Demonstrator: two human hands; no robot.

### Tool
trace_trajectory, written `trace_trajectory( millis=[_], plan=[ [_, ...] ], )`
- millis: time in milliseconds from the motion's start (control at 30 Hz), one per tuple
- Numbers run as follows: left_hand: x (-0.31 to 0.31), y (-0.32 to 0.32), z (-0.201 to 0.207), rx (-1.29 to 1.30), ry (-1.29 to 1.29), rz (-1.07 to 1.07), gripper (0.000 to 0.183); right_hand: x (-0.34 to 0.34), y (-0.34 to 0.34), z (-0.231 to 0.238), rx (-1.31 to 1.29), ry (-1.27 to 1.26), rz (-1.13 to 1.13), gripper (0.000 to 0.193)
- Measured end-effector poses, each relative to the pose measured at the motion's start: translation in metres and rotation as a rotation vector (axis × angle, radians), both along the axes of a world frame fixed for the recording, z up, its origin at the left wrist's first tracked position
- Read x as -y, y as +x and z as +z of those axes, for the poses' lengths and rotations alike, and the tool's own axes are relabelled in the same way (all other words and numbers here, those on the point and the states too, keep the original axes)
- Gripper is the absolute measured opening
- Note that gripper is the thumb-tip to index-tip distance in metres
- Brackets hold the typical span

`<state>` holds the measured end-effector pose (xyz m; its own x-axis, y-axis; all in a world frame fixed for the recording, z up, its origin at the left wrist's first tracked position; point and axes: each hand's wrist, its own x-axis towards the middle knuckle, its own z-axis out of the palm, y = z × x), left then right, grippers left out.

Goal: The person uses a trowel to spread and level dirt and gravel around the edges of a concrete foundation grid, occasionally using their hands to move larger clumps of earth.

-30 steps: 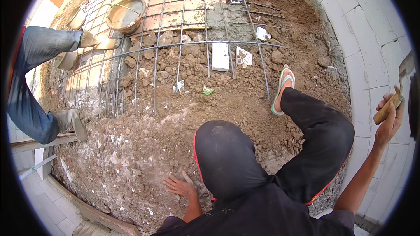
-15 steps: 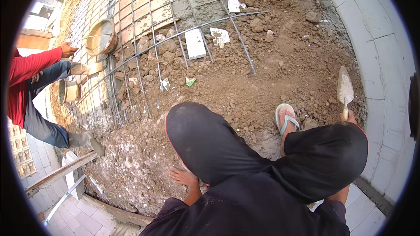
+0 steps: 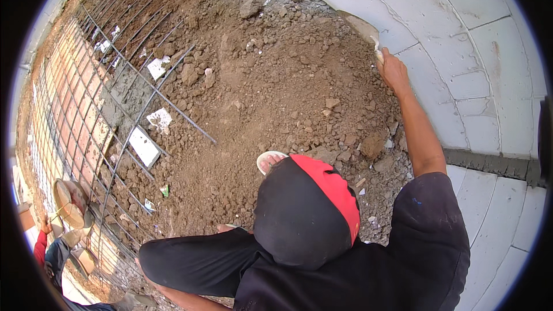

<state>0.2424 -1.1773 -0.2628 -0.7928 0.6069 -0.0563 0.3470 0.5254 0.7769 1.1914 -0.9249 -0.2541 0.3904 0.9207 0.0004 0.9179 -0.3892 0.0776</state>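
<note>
My right hand is closed around the handle of a pointed trowel. The arm is stretched forward and to the right, and the trowel's blade is at the foot of the pale block wall, where the soil meets it. Whether the blade touches the wall I cannot tell. Of my left hand only a sliver shows beside my bent left knee, at the lower left; its fingers are hidden. A sandalled foot stands on the brown soil between the two arms.
Crossed steel bars lie at the left over boards and wet mortar, some ends jutting over the soil. A white block piece lies among them. At the lower left, a co-worker's red sleeve is near a bucket. A mortar seam runs at the right.
My view has turned right, so the bars and co-worker sit farther left. My right hand has carried the trowel from beside my knee forward to the wall. My left hand is now mostly hidden.
</note>
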Motion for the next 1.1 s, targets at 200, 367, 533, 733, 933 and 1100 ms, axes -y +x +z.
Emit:
trace_trajectory(
  millis=[200,367,533,733,933,1100],
  plan=[
    [-0.148,0.091,0.147,-0.032,0.293,-0.545,0.07,0.0,-0.113,-0.098,-0.409,-0.125,-0.243,0.035],
    [-0.218,0.208,0.156,-0.171,-0.022,-0.732,0.061,0.077,-0.15,-0.04,-0.468,-0.286,-0.014,0.026],
    [-0.218,0.217,0.107,0.007,-0.284,-0.877,0.063,0.245,-0.011,-0.027,-0.272,0.086,-0.411,0.029],
    [-0.22,0.231,0.107,-0.066,-0.279,-0.985,0.065,0.285,-0.112,-0.063,-0.458,-0.076,-0.374,0.038],
    [-0.221,0.227,0.083,-0.161,-0.299,-1.008,0.067,0.167,-0.067,-0.005,-0.294,-0.1,-0.16,0.038],
    [-0.235,0.384,0.003,0.541,-0.191,-0.91,0.061,0.133,0.041,-0.059,-0.111,0.033,-0.197,0.034]
  ],
)
